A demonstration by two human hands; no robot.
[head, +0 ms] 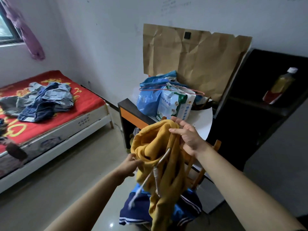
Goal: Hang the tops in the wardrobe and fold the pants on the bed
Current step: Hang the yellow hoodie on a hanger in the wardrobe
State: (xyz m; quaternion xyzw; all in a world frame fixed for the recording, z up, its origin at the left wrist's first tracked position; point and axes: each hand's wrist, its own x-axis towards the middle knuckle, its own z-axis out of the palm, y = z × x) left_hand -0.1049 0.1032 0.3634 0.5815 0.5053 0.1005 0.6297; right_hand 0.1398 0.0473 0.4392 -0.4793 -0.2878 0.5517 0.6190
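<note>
Far left: the bed (90, 107) carries a red cover with yellow motifs I cannot read, and a heap of denim pants (48, 100) lies on it. Centre: my left hand (131, 164) pinches the lower rim of the yellow hoodie (158, 152), fingers curled onto the fabric. My right hand (186, 135) grasps the top of the hood, fingers closed over the cloth. The hoodie hangs between both hands, above a blue striped garment (136, 212). Behind: a blue bag (148, 100), a pink hanger (198, 92) and a white pack (175, 105) printed with blue Chinese characters. Far right: a bottle (281, 85), red label unreadable, stands on a dark shelf (266, 108).
</note>
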